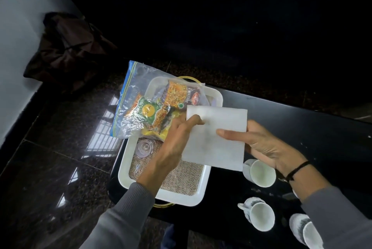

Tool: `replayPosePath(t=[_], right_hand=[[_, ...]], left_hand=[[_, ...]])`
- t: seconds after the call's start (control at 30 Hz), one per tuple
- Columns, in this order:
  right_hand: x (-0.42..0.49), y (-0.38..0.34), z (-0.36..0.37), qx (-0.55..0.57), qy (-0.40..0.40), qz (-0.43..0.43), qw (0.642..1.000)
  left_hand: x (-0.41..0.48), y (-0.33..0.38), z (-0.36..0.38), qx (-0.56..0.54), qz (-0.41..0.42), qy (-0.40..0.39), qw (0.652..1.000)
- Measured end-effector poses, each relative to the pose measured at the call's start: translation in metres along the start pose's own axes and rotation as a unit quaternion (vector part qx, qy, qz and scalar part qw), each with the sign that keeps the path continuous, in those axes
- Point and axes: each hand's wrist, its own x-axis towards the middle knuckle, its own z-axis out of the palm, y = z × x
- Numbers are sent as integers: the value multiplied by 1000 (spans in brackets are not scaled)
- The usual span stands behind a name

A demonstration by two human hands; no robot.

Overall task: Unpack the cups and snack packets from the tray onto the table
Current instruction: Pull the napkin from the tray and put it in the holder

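Here, both hands hold a white foam sheet (216, 138) above the white tray (181, 198). The left hand (177, 138) pinches the sheet's left edge, fingers (194, 120) curled onto it; the right hand (267, 146) grips the right edge, thumb (229, 134) lying across the top. The tray sits at the left end of the dark desk (302, 120), lined with a burlap mat (181, 178). A clear zip bag of snack packets (153, 106) lies over the tray's far-left corner, overhanging the rim. A clear glass (144, 148) stands in the tray just beside the bag. Three white cups (259, 172) lie on the desk to the tray's right.
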Motion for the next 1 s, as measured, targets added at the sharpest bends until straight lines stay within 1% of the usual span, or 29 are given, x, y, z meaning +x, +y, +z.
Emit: replayPosePath(t=[0.1, 0.17, 0.2, 0.27, 0.37, 0.4, 0.47, 0.5, 0.53, 0.6, 0.67, 0.73, 0.8, 0.9, 1.0], right_hand=[[-6, 7, -1, -19, 94, 12, 995], [-8, 12, -4, -32, 150, 27, 988], [-10, 15, -6, -31, 165, 31, 985], [-16, 21, -11, -9, 167, 26, 985], [-28, 27, -18, 47, 154, -2, 987], [-33, 29, -20, 36, 161, -11, 986], [-40, 33, -22, -12, 200, -10, 980], [-46, 36, -25, -13, 211, -10, 977], [-53, 38, -29, 7, 210, -17, 978], [-68, 40, -38, 53, 201, -37, 977], [-84, 42, -48, 64, 208, -51, 975], [-101, 48, -60, 90, 207, -52, 973], [-116, 53, -70, 127, 206, -47, 969], [-143, 61, -88, 193, 245, -39, 949], [-170, 70, -102, 183, 275, -52, 943]], left_hand=[[-2, -4, 10, -12, -41, 24, 999], [-2, -9, 13, 6, -63, 11, 998], [-4, -12, 14, 23, -68, 2, 997], [-8, -17, 14, 23, -70, -23, 997], [-14, -18, 14, -24, -74, -77, 994], [-15, -17, 16, -8, -74, -87, 993], [-14, -17, 21, 55, -78, -95, 991], [-14, -17, 25, 78, -81, -97, 989], [-14, -17, 30, 83, -83, -99, 988], [-13, -15, 43, 59, -82, -109, 989], [-13, -12, 57, 46, -86, -136, 986], [-14, -12, 75, 56, -88, -166, 981], [-15, -14, 95, 55, -93, -171, 979], [-17, -16, 130, 42, -103, -165, 980], [-20, -20, 163, 52, -107, -171, 978]])
